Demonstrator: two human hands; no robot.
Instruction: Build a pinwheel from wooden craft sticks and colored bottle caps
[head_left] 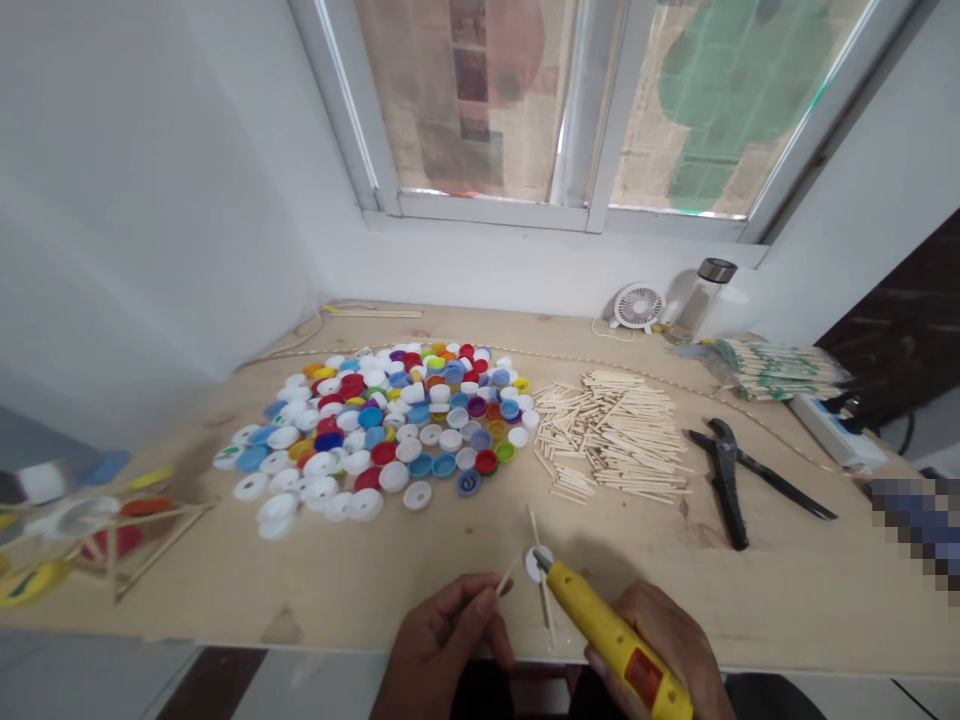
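In my left hand (448, 632), a short thin wooden stick (508, 577) is pinched between thumb and fingers at the table's front edge. My right hand (670, 632) is closed round a yellow hot glue gun (600, 620), whose nozzle points at a white bottle cap (531, 566). Whether the nozzle touches the cap I cannot tell. Another wooden stick (547, 612) runs lengthwise past the cap, showing above and below it. The tip of the pinched stick is just left of the cap, apart from it.
Bottle caps in many colours (409, 447) lie heaped behind my left hand. Right of them is a pile of wooden sticks (634, 440), then black-handled cutters (726, 485). A small fan (637, 304), a bottle (701, 300), bagged sticks (780, 368) and a power strip (836, 432) stand farther back.
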